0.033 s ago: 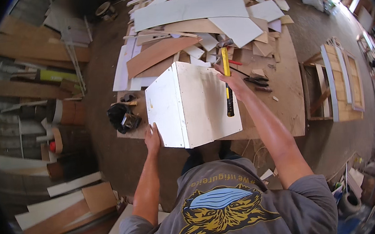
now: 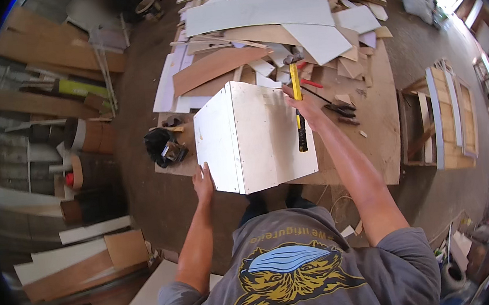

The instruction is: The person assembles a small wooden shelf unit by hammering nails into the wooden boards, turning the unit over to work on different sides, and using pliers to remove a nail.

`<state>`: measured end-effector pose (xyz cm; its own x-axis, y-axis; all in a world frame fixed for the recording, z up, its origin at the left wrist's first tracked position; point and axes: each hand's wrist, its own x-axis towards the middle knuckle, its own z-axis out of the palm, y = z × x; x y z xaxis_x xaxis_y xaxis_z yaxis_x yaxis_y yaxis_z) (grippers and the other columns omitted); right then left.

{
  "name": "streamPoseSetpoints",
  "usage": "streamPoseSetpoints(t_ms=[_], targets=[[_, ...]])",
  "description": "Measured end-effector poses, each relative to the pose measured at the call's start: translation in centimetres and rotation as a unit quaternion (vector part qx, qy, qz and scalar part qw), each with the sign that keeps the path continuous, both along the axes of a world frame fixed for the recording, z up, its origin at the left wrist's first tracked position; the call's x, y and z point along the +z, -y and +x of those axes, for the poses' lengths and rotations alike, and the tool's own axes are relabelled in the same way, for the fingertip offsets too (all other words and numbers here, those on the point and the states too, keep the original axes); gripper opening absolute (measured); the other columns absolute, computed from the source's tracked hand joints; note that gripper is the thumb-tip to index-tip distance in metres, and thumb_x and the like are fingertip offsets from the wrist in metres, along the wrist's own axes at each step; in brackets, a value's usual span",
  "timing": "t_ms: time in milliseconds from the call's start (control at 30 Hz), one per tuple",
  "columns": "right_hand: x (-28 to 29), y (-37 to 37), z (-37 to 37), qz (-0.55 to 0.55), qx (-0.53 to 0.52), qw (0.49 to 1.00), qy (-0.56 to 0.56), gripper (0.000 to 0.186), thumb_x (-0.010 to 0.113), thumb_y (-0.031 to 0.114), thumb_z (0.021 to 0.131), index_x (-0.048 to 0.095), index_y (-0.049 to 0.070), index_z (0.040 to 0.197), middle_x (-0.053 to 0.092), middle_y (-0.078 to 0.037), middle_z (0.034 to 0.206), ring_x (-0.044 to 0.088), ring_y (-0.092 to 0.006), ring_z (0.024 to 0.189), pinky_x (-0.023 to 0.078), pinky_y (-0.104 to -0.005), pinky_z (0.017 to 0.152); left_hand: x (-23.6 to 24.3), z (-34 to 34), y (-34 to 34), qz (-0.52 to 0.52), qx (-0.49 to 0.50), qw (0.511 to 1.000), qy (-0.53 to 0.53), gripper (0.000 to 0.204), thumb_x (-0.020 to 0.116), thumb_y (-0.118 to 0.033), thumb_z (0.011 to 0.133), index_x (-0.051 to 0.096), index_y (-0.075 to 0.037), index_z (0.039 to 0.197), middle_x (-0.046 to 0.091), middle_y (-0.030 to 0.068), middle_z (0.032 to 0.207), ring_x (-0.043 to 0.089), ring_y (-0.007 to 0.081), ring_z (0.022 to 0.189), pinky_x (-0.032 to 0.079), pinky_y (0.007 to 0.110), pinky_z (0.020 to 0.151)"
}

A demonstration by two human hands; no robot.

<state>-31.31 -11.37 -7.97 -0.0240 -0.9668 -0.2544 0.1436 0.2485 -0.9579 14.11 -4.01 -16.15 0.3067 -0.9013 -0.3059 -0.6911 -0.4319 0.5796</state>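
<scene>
A white wooden box [image 2: 215, 137] with small fastener heads along its edges is tilted at the near edge of the worktable, one corner edge facing me. My left hand [image 2: 203, 184] grips its lower left edge, with some fingers hidden behind the panel. Around a claw hammer [image 2: 296, 80] with a yellow and black handle, my right hand [image 2: 306, 108] is closed; its fingers also lie at the box's upper right edge. The hammer stands head up, its handle end in front of the box's right face.
White and brown board offcuts [image 2: 258, 15] are heaped on the far part of the table [image 2: 381, 133]. Pliers [image 2: 339, 110] lie right of the box, a black bag [image 2: 160, 144] left. A wooden frame [image 2: 438, 116] stands at right; boards [image 2: 70, 266] lean at left.
The whole surroundings have shifted slightly right in view, and the box has turned a little. Both hands keep their holds on the box and hammer.
</scene>
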Motion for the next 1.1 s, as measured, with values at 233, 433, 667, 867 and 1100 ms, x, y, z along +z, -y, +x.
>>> streamPoseSetpoints(t_ms=[233,433,667,867,1100], targets=[[-1.6,2.0,0.1,0.072,0.063,0.986,-0.134,0.058,0.067,0.022,0.102,0.054,0.021,0.159,0.064,0.0,0.132,0.055,-0.0117,0.122,0.036,-0.0304,0.112,1.6,-3.4,-3.5,-0.125,0.142,0.951,-0.244,0.074,0.068,-0.05,0.102,0.053,0.001,0.153,0.054,0.0335,0.145,0.052,0.0392,0.138,0.043,0.044,0.114],[-2.8,0.9,-2.4,0.037,0.038,0.979,-0.198,0.055,0.067,0.022,0.103,0.057,0.016,0.156,0.064,-0.003,0.134,0.057,-0.0134,0.118,0.039,-0.0304,0.111,0.4,-2.9,0.7,-0.126,0.108,0.961,-0.219,0.068,0.072,-0.049,0.1,0.062,0.001,0.146,0.048,0.0332,0.15,0.049,0.0414,0.139,0.04,0.045,0.117],[-0.4,-3.1,-0.5,0.064,-0.015,0.979,-0.194,0.051,0.068,0.025,0.102,0.061,0.012,0.151,0.067,-0.003,0.116,0.058,-0.014,0.102,0.044,-0.0292,0.099,2.1,-0.5,5.5,-0.114,0.152,0.93,-0.315,0.061,0.075,-0.037,0.1,0.063,0.006,0.142,0.068,0.0188,0.133,0.066,0.0243,0.115,0.052,0.037,0.099],[0.2,-5.4,1.1,0.069,-0.077,0.953,-0.286,0.048,0.069,0.028,0.1,0.066,0.011,0.145,0.072,-0.014,0.095,0.066,-0.0224,0.088,0.051,-0.0394,0.081,3.7,0.0,5.9,-0.211,0.103,0.933,-0.274,0.033,0.074,-0.021,0.1,0.075,0.005,0.12,0.074,0.016,0.12,0.07,0.0259,0.109,0.053,0.036,0.097],[-2.3,-6.4,0.5,0.07,-0.151,0.931,-0.324,0.041,0.069,0.029,0.1,0.068,0.003,0.132,0.072,-0.02,0.092,0.069,-0.0339,0.089,0.052,-0.0451,0.081,22.2,-10.4,2.0,-0.19,-0.331,0.92,-0.085,0.051,0.081,-0.03,0.093,0.07,-0.002,0.134,0.069,0.0212,0.137,0.066,0.0401,0.126,0.051,0.045,0.109]])
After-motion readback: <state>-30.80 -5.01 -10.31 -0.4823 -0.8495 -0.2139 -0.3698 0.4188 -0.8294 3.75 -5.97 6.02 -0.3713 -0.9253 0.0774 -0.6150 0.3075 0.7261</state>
